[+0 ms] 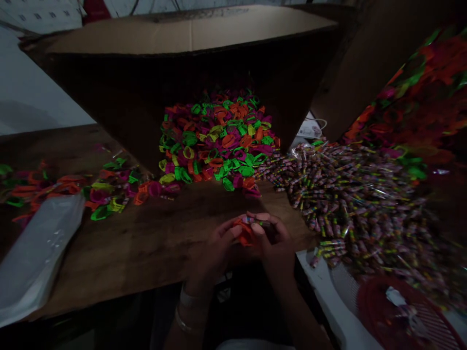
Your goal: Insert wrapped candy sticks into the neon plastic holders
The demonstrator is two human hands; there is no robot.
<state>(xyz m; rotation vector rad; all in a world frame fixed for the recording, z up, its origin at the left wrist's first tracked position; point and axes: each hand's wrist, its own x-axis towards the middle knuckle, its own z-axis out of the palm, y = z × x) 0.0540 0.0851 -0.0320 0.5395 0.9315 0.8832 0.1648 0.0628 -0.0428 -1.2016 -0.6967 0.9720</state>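
Observation:
My left hand (220, 248) is closed on an orange plastic toy watch (246, 237), near the front edge of the wooden table. My right hand (279, 248) pinches a small wrapped candy roll (251, 220) against the top of that watch. The two hands nearly meet, and their fingers hide part of both things. Ahead of them, a heap of toy watches (219, 141) in orange, green, pink and yellow spills out of a cardboard box lying open toward me. To the right spreads a large pile of similar wrapped candy rolls (350, 189).
Clear plastic bags (44, 248) lie stacked at the left on the wooden table (146, 248). More toy watches (105, 194) are scattered behind them. The cardboard box (182, 36) stands at the back. A red basket-like object (379, 301) sits low at the right, and further watches (434, 87) are heaped above.

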